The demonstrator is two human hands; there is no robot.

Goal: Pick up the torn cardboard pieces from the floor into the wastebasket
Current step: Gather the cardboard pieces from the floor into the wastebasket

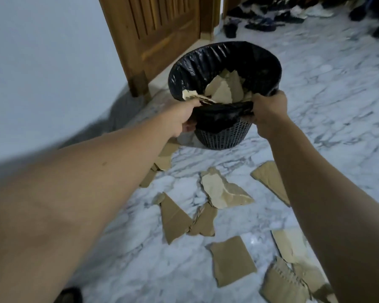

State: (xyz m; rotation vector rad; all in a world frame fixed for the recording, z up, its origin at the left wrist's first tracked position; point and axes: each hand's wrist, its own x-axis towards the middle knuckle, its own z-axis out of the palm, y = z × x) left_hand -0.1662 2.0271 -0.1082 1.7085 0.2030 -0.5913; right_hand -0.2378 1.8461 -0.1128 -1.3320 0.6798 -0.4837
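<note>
A dark woven wastebasket [219, 138] lined with a black plastic bag [249, 60] stands on the marble floor, with several torn cardboard pieces [225, 88] inside. My left hand [185, 118] holds a cardboard piece [195, 96] over the near rim, at the basket's left side. My right hand [269, 106] grips the bag's near rim on the right. Several torn brown cardboard pieces lie on the floor in front: a pale one [223, 191], a triangular one [173, 219], a squarish one [232, 259].
A wooden door [153, 33] stands open behind the basket on the left, beside a pale wall [42, 62]. Shoes and sandals [267, 20] crowd the floor at the back right. More cardboard [293, 278] lies at the lower right.
</note>
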